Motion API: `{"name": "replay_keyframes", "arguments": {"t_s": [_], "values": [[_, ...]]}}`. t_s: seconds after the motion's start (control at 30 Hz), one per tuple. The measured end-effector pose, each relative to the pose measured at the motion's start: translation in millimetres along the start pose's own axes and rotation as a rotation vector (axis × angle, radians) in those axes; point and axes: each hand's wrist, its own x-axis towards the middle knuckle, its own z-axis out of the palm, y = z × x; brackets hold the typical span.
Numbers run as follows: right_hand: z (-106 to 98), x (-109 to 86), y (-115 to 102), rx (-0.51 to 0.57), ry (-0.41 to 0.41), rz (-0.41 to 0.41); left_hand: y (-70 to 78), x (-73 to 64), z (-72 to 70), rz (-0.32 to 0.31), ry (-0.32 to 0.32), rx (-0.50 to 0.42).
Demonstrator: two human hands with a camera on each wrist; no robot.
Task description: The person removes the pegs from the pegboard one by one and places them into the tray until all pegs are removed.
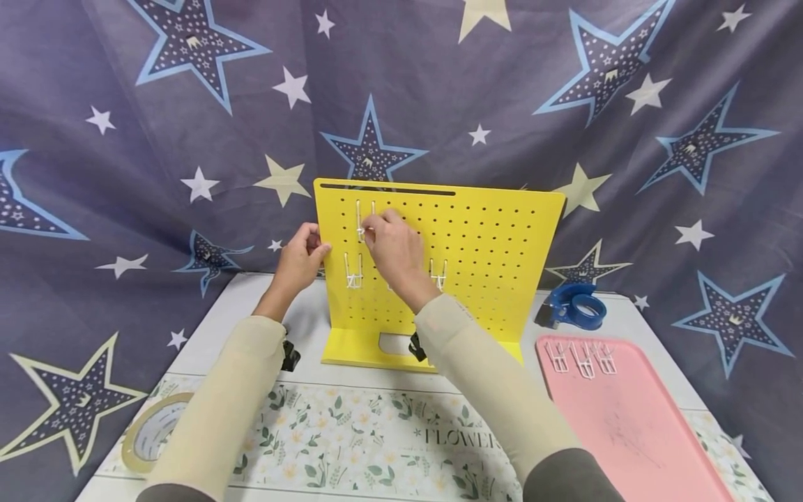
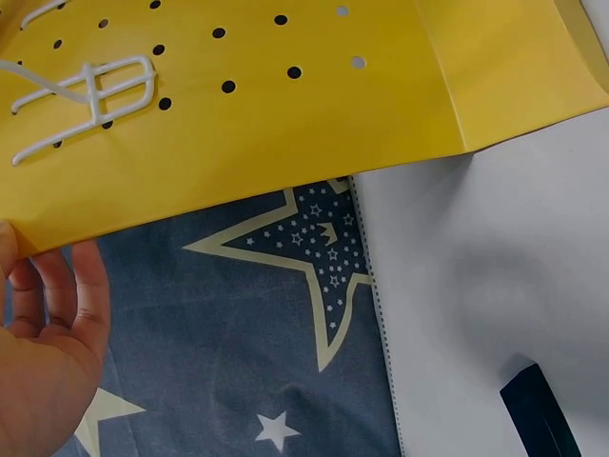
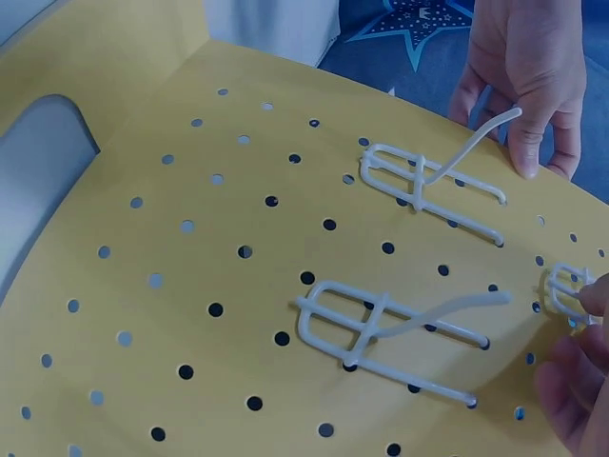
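2 sleeves (image 1: 219, 404) are reaching, left hand (image 1: 297, 259) pinching the yellow pegboard (image 1: 477, 252) at its left edge, right hand (image 1: 398, 247) clamping a white hook (image 1: 360, 234) near top-left corner.

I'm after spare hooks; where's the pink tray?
In the head view, the pink tray lies at lower right, right of the yellow pegboard, holding white hooks.

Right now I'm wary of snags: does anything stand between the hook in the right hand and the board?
Nothing visible stands between the hook and the board, though the right hand partly hides the hook.
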Motion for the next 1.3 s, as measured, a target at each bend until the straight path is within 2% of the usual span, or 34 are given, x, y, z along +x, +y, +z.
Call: {"name": "replay_keyframes", "arguments": {"t_s": [0.37,0.6,0.9,1.07,1.3], "values": [[-4.7,0.3,-0.6,-0.014,0.025,-0.047,-0.2,0.5,0.2,-0.004,0.002,0.001],[-14.2,-1.7,2.5,0.031,0.038,-0.104,-0.5,-1.1,0.4,-0.017,-0.001,-0.001],[-36.7,-20.3,22.1,0.122,0.038,-0.176,-0.2,-0.8,-1.0,-0.007,-0.006,0.006],[-52.5,-37.5,43.4,0.186,-0.026,-0.217,-0.6,-1.3,-0.5,-0.010,-0.003,0.004],[-74.4,-63.4,81.3,0.185,-0.198,-0.134,0.1,-1.5,-0.1,-0.003,0.000,-0.004]]}}
